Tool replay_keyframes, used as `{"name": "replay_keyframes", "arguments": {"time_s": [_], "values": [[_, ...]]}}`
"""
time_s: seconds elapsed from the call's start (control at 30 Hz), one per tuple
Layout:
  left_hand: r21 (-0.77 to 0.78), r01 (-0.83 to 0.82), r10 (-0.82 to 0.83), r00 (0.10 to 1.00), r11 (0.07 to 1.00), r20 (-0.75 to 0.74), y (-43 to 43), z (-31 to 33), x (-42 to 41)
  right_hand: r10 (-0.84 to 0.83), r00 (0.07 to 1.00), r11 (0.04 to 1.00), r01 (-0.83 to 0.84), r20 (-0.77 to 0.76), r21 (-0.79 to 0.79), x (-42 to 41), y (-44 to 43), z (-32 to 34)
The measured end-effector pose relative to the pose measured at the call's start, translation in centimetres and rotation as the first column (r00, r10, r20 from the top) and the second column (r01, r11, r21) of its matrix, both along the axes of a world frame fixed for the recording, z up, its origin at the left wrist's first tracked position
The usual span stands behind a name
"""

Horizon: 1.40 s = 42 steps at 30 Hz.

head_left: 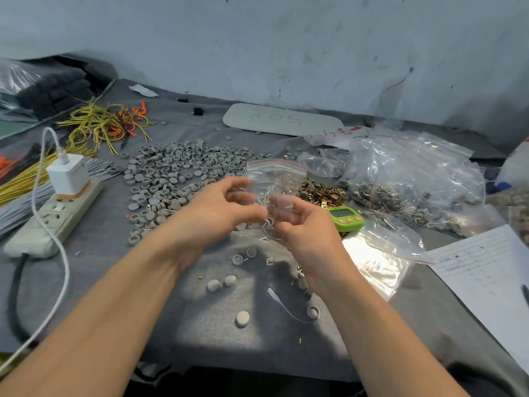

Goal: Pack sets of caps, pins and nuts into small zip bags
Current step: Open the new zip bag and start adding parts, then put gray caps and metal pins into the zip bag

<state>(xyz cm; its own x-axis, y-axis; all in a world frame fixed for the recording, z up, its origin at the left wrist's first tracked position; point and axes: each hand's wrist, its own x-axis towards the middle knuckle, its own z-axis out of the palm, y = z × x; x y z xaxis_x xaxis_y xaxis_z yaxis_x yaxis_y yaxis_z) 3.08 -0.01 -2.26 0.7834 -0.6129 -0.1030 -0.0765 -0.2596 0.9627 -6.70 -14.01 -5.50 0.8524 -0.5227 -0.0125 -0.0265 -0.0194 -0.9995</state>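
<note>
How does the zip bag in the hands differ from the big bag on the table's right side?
The held zip bag is small, lifted between left hand and right hand, nearly empty. The big bag lies slumped on the table, bulging with parts. Both are clear plastic.

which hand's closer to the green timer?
Right. The right hand, holding the zip bag, is just left of the green timer; the left hand is farther left, beyond it.

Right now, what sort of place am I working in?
Likely a small hand-packing workbench: a heap of grey caps, a small zip bag holding pins, and big bags of packed parts nearby.
</note>
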Motion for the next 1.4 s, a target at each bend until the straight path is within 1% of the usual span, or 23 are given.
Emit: {"name": "replay_keyframes", "arguments": {"time_s": [0.1, 0.17, 0.2, 0.27, 0.33, 0.4, 0.47, 0.53, 0.6, 0.63, 0.7, 0.73, 0.8, 0.83, 0.9, 1.0, 1.07, 1.1, 1.13, 1.2, 1.27, 1.33, 1.4], "values": [[-0.037, -0.019, 0.02, 0.999, 0.999, 0.026, -1.4, -0.6, -1.2, 0.067, 0.997, 0.966, -0.055, 0.035, -0.254, -0.2, 1.1, 0.2], [-0.102, -0.064, 0.07, 0.996, 0.993, 0.056, -1.8, -0.8, -1.5, 0.114, 0.993, 0.931, -0.091, 0.043, -0.354, -0.2, 1.7, 0.1], [-0.126, -0.093, 0.104, 0.991, 0.988, 0.082, -1.9, -0.8, -1.4, 0.123, 0.991, 0.932, -0.096, 0.054, -0.349, -0.2, 1.8, 0.0], [-0.149, -0.14, 0.16, 0.978, 0.979, 0.136, -1.8, -0.6, -1.2, 0.149, 0.986, 0.967, -0.128, 0.08, -0.218, -0.1, 1.7, 0.0], [-0.135, -0.164, 0.186, 0.968, 0.977, 0.166, -1.7, -0.3, -1.1, 0.203, 0.974, 0.978, -0.197, 0.101, -0.074, -0.1, 1.4, 0.4], [-0.104, -0.184, 0.201, 0.962, 0.977, 0.186, -1.5, -0.2, -1.0, 0.216, 0.971, 0.976, -0.215, 0.104, -0.022, -0.3, 0.8, 1.1], [-0.078, -0.206, 0.219, 0.952, 0.975, 0.214, -1.1, -0.3, -0.7, 0.084, 0.994, 0.996, -0.081, 0.063, -0.047, -0.4, -0.3, 1.6], [-0.042, -0.24, 0.242, 0.927, 0.97, 0.285, -0.6, -0.2, -0.3, -0.148, 0.989, 0.972, 0.143, -0.01, -0.185, -0.6, -1.8, 1.9], [0.04, -0.268, 0.225, 0.874, 0.963, 0.431, 0.0, -0.2, 0.3, -0.324, 0.944, 0.879, 0.275, -0.066, -0.388, -0.7, -3.3, 2.0], [0.098, -0.279, 0.191, 0.834, 0.955, 0.518, 0.2, -0.3, 0.6, -0.364, 0.927, 0.828, 0.274, -0.096, -0.49, -0.7, -3.8, 1.8], [0.231, -0.309, 0.087, 0.751, 0.923, 0.655, 0.2, -0.7, 0.8, -0.347, 0.918, 0.744, 0.144, -0.192, -0.653, -0.4, -3.9, 1.4], [0.297, -0.321, 0.031, 0.724, 0.899, 0.689, 0.1, -0.8, 0.8, -0.313, 0.917, 0.712, 0.054, -0.249, -0.7, -0.2, -3.6, 1.1], [0.408, -0.308, -0.073, 0.717, 0.859, 0.693, -0.2, -1.2, 0.5, -0.261, 0.908, 0.639, -0.094, -0.329, -0.764, 0.5, -2.7, 0.3], [0.447, -0.287, -0.112, 0.726, 0.847, 0.679, -0.4, -1.5, 0.4, -0.239, 0.906, 0.58, -0.155, -0.349, -0.799, 0.9, -2.2, 0.0], [0.469, -0.244, -0.142, 0.749, 0.849, 0.648, -0.7, -1.9, 0.2, -0.191, 0.912, 0.456, -0.246, -0.364, -0.855, 1.5, -1.5, -0.8], [0.438, -0.17, -0.139, 0.796, 0.883, 0.589, -0.9, -2.2, 0.1, -0.167, 0.927, 0.32, -0.27, -0.335, -0.908, 2.1, -1.1, -1.5], [0.424, -0.12, -0.147, 0.825, 0.898, 0.545, -0.8, -2.2, 0.1, -0.195, 0.919, 0.279, -0.283, -0.343, -0.917, 2.2, -1.1, -1.6], [0.417, -0.103, -0.149, 0.835, 0.903, 0.529, -0.8, -2.1, 0.1, -0.208, 0.917, 0.298, -0.272, -0.34, -0.915, 2.2, -1.1, -1.5], [0.412, -0.091, -0.151, 0.842, 0.907, 0.518, -0.7, -2.0, 0.1, -0.219, 0.923, 0.361, -0.224, -0.316, -0.905, 2.1, -1.2, -1.3], [0.414, -0.071, -0.162, 0.851, 0.907, 0.5, -0.7, -1.8, 0.1, -0.238, 0.953, 0.551, -0.028, -0.189, -0.834, 1.9, -1.6, -0.8], [0.416, -0.055, -0.172, 0.855, 0.908, 0.489, -0.7, -1.8, 0.1, -0.251, 0.966, 0.71, 0.136, -0.069, -0.691, 1.6, -2.0, -0.1], [0.406, -0.047, -0.172, 0.857, 0.913, 0.486, -0.8, -1.8, 0.0, -0.221, 0.975, 0.827, 0.184, -0.007, -0.531, 1.0, -2.2, 0.8], [0.394, -0.041, -0.171, 0.855, 0.918, 0.489, -0.9, -1.7, -0.1, -0.188, 0.981, 0.895, 0.192, 0.048, -0.403, 0.5, -1.9, 1.6]]}}
